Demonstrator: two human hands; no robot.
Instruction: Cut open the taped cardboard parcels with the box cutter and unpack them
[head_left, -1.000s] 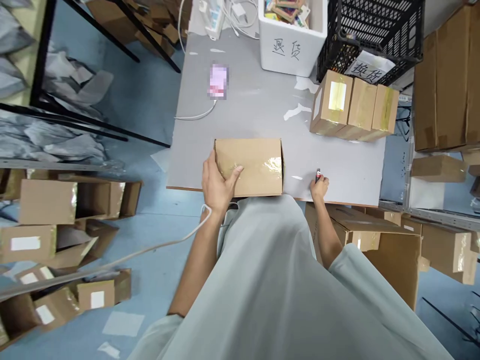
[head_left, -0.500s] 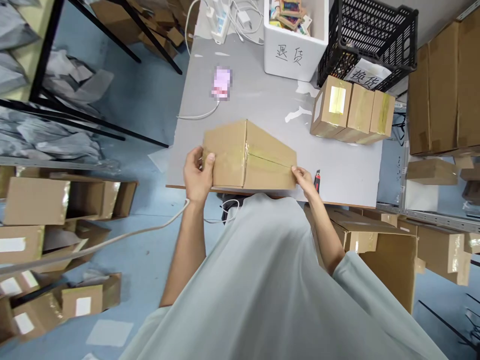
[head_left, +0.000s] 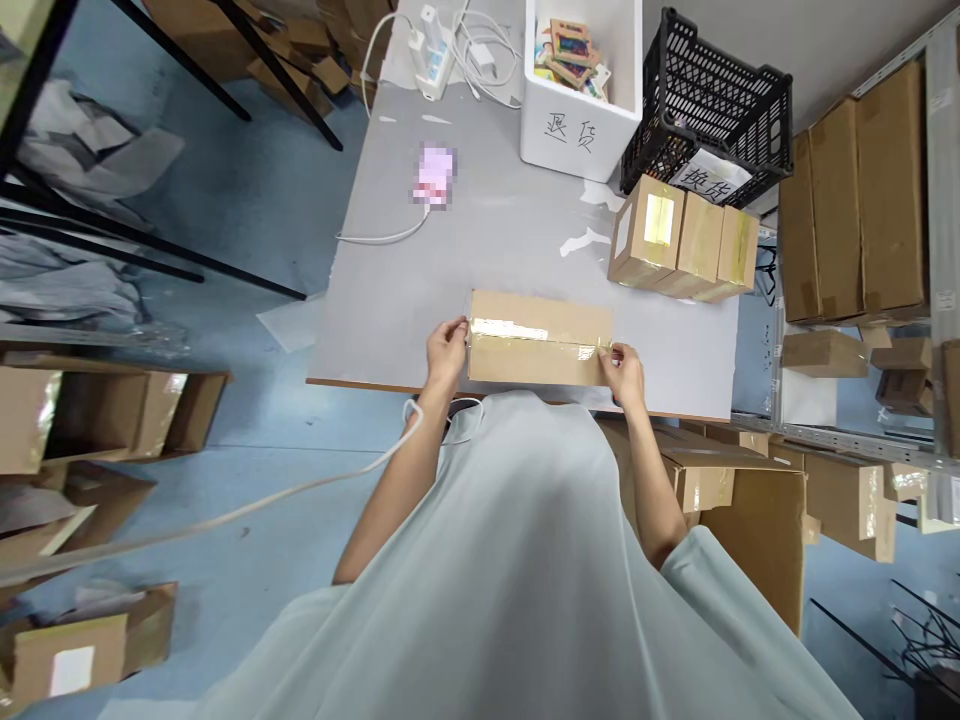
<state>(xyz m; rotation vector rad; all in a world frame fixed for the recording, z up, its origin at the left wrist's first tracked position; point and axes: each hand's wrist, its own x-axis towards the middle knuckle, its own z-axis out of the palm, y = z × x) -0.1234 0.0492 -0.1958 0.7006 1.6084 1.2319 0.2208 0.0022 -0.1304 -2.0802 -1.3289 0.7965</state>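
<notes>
A long cardboard box [head_left: 541, 362] rests near the front edge of the grey table [head_left: 420, 340], with shiny clear tape along its top seam. At its left end is my left hand [head_left: 447, 352], fingers bent against the corner. My right hand [head_left: 624, 372] grips the opposite end, thumb on top near the seam. Both hands hold the box between them. Under my right hand a small dark bit pokes out, too covered to make out.
Three taped boxes [head_left: 679, 240] stand at the table's right. Behind them are a black crate [head_left: 720, 110] and a white bin [head_left: 577, 130] of small items. A phone [head_left: 435, 175] on a cable lies at the left, near a power strip [head_left: 433, 65].
The box has turned from a tilted position to lie level on the table, its taped seam facing up. My left hand has moved right with it, and my right hand now covers the red cutter.
</notes>
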